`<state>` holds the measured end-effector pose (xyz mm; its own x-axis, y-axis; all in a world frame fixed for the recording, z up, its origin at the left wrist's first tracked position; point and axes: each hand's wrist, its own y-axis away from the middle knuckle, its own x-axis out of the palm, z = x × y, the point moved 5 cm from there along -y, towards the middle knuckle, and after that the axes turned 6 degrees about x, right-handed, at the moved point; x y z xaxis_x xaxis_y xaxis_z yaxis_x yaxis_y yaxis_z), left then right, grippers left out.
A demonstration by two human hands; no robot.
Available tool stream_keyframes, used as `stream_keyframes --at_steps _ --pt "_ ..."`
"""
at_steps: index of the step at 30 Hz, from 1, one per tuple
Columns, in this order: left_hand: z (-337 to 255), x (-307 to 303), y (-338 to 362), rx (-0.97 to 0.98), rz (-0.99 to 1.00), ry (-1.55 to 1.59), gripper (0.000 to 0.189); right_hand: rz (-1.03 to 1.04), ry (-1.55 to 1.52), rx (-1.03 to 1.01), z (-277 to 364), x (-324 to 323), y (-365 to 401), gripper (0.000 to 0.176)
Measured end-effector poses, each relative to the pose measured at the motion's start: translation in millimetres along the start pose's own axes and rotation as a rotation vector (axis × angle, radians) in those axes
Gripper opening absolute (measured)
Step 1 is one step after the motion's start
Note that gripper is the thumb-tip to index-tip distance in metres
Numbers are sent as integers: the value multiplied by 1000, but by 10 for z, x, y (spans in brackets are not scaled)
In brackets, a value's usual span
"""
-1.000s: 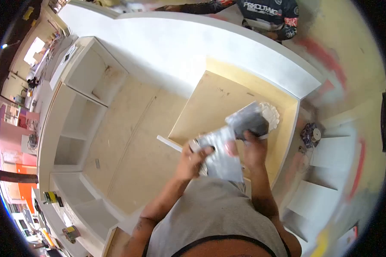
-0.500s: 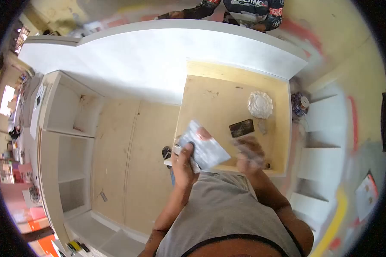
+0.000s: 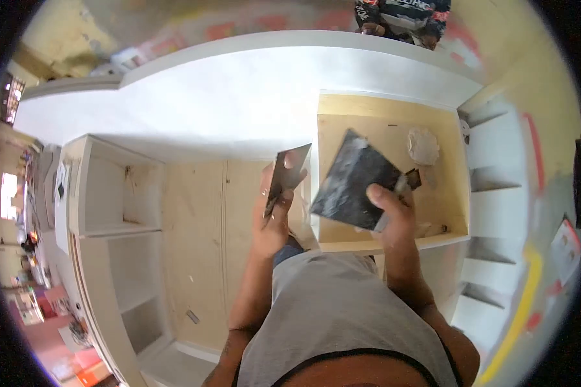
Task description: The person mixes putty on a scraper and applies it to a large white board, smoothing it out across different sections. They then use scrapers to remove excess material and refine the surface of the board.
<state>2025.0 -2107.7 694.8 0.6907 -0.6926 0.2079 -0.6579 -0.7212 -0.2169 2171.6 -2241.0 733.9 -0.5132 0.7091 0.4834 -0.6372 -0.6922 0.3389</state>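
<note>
My left hand (image 3: 272, 226) is closed around a thin flat plate (image 3: 288, 171), which looks like metal and stands tilted, nearly edge-on. Between the thumb and fingers of my right hand (image 3: 396, 216) is a dark square plate (image 3: 355, 184) with whitish smears across its face. The two plates are apart. Behind the right hand, a shallow wooden box (image 3: 332, 103) holds a pale crumpled lump (image 3: 423, 146) and a small dark block (image 3: 414, 177), partly hidden by the hand.
A long white panel (image 3: 219, 84) runs across the back. White open shelving (image 3: 132, 277) stands on the left, and a column of white shelves (image 3: 494, 193) on the right. Beyond the panel is a person (image 3: 403, 19) in a dark printed top. A small scrap (image 3: 192, 317) lies lower left.
My right hand, blurred near the dark block before, now holds the dark square plate. The plate in my left hand has turned nearly edge-on. The view has shifted, and the other person's arm has drawn in.
</note>
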Motion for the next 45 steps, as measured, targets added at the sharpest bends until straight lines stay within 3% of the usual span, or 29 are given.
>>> stream_keyframes --at_steps 2,3,4,6,7,8,10,11,13,14,15,16,17,19,21,23,24,26,27,30,36,45 --pt "-142 -27 -61 295 28 -238 53 94 153 76 -108 173 -66 41" --pt "-262 22 -184 512 197 -286 66 65 142 88 -122 259 -62 31" --pt "-216 -7 -197 503 222 -268 66 35 132 82 -180 191 -85 31" --pt "-56 -65 -218 513 239 -517 76 -53 433 -156 -228 -32 -177 33" --pt "-5 -146 -231 514 256 -645 79 160 527 -401 -131 19 -163 37" --pt "30 -245 -212 521 267 -639 79 148 525 -410 -90 -37 -185 37" --pt "249 -361 -114 343 418 -790 68 5 -32 127 -217 -297 -316 38" --pt "353 -373 -37 360 427 -788 68 74 51 156 -200 -406 -386 45" --pt "567 -524 102 287 175 -489 50 120 3 78 -263 -603 -731 48" --pt "654 -491 197 282 184 -490 50 169 -39 28 -241 -666 -868 52" --pt "743 -510 289 215 50 -384 45 221 -41 -43 -93 -614 -956 55" --pt "815 -516 369 146 -87 -279 40 60 -62 -83 -255 -862 -1259 55" --pt "831 -457 424 82 -142 -284 39 98 -2 -116 -365 -1090 -1616 52" --pt "956 -379 581 26 -189 -262 39 -38 8 -173 -166 -1132 -2007 46" --pt "1099 -326 743 -30 -236 -247 40 -143 371 -502 63 -1158 -2387 43" --pt "1164 -258 914 -41 -236 -301 40 -367 927 -883 246 -1126 -2635 48" --pt "1160 -204 969 -56 -238 -316 40 -364 920 -863 246 -1135 -2709 48" --pt "1157 -89 1002 -84 -275 -361 41 -505 1187 -1056 336 -1054 -2775 57" --pt "1210 -84 1044 -93 -334 -302 41 -552 1241 -1064 328 -1032 -2848 65" --pt "1274 -40 1138 -178 -399 -345 41 -599 1298 -1126 267 -1033 -3086 67" --pt "1259 25 1079 -157 -396 -430 42 -607 1302 -1162 144 -1069 -3357 64" --pt "1336 107 979 -152 -324 -379 43 -481 1462 -1039 444 -1112 -2913 59"
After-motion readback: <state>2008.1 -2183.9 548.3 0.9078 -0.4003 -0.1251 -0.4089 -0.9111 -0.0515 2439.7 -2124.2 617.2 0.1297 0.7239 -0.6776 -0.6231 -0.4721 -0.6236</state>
